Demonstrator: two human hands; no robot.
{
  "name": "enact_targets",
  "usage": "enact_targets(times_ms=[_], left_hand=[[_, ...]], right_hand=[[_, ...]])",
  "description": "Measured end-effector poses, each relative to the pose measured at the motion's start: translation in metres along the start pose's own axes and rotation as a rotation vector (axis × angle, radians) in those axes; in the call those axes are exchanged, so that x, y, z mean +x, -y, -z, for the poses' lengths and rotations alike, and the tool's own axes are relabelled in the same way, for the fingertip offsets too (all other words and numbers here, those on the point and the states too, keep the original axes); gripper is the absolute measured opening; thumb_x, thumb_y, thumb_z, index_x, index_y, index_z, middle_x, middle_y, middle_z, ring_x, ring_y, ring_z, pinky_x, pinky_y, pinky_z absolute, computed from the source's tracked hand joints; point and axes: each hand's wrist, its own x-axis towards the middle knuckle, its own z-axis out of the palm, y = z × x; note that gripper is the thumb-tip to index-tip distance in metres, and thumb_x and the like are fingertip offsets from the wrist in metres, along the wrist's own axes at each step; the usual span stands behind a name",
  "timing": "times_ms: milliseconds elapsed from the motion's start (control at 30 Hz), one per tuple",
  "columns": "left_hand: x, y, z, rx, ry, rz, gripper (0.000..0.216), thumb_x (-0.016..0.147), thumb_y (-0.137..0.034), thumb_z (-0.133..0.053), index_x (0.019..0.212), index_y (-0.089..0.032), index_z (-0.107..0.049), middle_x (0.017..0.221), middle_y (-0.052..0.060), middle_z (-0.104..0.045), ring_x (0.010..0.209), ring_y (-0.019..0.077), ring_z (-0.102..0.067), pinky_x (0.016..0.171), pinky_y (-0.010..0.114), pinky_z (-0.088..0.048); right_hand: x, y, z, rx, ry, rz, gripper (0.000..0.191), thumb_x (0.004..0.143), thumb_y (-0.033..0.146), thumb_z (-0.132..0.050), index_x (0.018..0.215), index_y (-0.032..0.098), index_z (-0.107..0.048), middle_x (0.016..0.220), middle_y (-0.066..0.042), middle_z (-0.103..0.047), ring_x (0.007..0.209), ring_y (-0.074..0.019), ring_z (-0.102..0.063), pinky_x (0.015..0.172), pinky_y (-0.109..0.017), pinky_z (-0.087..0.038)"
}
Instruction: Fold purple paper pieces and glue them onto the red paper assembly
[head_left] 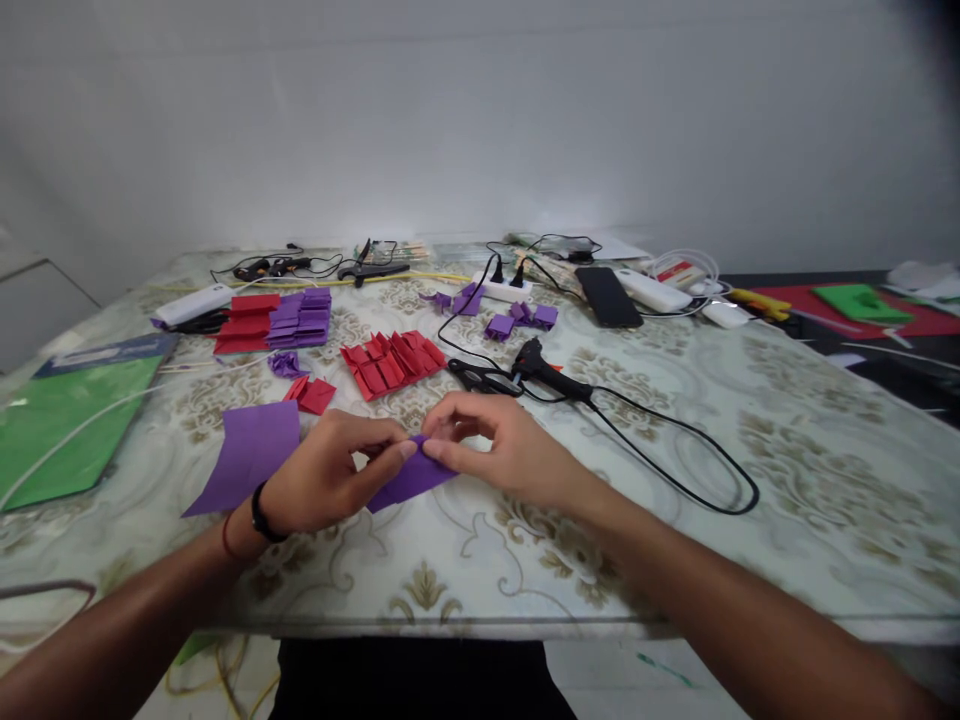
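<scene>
Between my two hands is a piece of purple paper (409, 482), its top edge pinched and its lower part hanging toward the tabletop. My left hand (337, 470) is closed, thumb and forefinger gripping the paper near its middle. Right beside it, my right hand (491, 440) pinches the same edge, the fingertips of both hands almost touching. A flat purple sheet (251, 450) lies to the left, partly behind my left wrist. Just beyond my hands sit a row of folded red paper pieces (394, 362) and a smaller red folded piece (309, 394).
A black glue gun (551, 370) with a looping cord lies beyond my right hand, near black scissors (484, 377). Farther back are a power strip (502, 287), a phone (609, 297), pliers (371, 270) and folded purple stacks (300, 318). Green paper (82, 430) lies at left.
</scene>
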Motion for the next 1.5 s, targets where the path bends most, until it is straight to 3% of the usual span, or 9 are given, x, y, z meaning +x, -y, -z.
enact_targets(times_ms=[167,533,733,967,1400,1500], left_hand=[[0.002,0.004,-0.004,-0.154,-0.112,0.073,0.013,0.095,-0.025,-0.069,0.094,-0.016,-0.077,0.085,0.004,-0.078,0.072,0.0124,-0.068,0.064,0.019,-0.052],[0.002,0.004,-0.012,-0.267,-0.077,0.135,0.005,0.086,-0.02,-0.071,0.084,-0.016,-0.07,0.083,0.002,-0.072,0.078,0.0132,-0.068,0.078,0.024,-0.059],[0.004,0.003,-0.003,-0.257,-0.123,0.14,0.005,0.085,-0.02,-0.07,0.081,-0.016,-0.07,0.08,0.001,-0.07,0.076,0.0122,-0.066,0.073,0.021,-0.058],[0.007,0.006,0.006,-0.266,-0.184,0.211,0.008,0.082,-0.022,-0.069,0.078,-0.016,-0.068,0.075,0.0,-0.068,0.066,0.01,-0.063,0.064,0.019,-0.053],[0.008,0.009,0.002,-0.328,-0.089,0.268,0.016,0.086,-0.032,-0.071,0.083,-0.016,-0.067,0.079,-0.001,-0.063,0.063,0.009,-0.056,0.057,0.019,-0.048],[0.006,0.012,-0.001,-0.281,-0.057,0.27,0.015,0.088,-0.032,-0.071,0.084,-0.017,-0.07,0.081,0.0,-0.067,0.067,0.0103,-0.061,0.064,0.021,-0.053]], right_hand=[[-0.001,-0.001,-0.007,-0.063,-0.004,0.015,0.009,0.089,0.024,-0.069,0.082,0.019,-0.07,0.079,0.0,-0.07,0.072,-0.0135,-0.061,0.068,-0.026,-0.049],[-0.005,0.0,-0.015,-0.153,-0.017,0.173,0.008,0.089,0.017,-0.068,0.084,0.018,-0.073,0.078,0.0,-0.07,0.07,-0.013,-0.063,0.068,-0.025,-0.049],[-0.004,-0.001,-0.005,-0.051,-0.086,0.199,0.009,0.089,0.018,-0.068,0.081,0.018,-0.072,0.078,0.0,-0.07,0.071,-0.0124,-0.063,0.069,-0.025,-0.05],[0.001,-0.002,0.008,0.06,-0.145,0.167,0.011,0.087,0.02,-0.069,0.076,0.019,-0.069,0.071,0.002,-0.065,0.063,-0.0103,-0.055,0.06,-0.024,-0.044],[0.002,-0.006,0.003,0.082,-0.132,0.073,0.013,0.09,0.028,-0.069,0.081,0.019,-0.068,0.073,0.002,-0.062,0.064,-0.0111,-0.051,0.062,-0.026,-0.042],[0.001,-0.004,0.001,0.047,-0.103,0.045,0.012,0.09,0.03,-0.068,0.084,0.019,-0.068,0.077,0.001,-0.064,0.069,-0.0128,-0.056,0.064,-0.027,-0.045]])
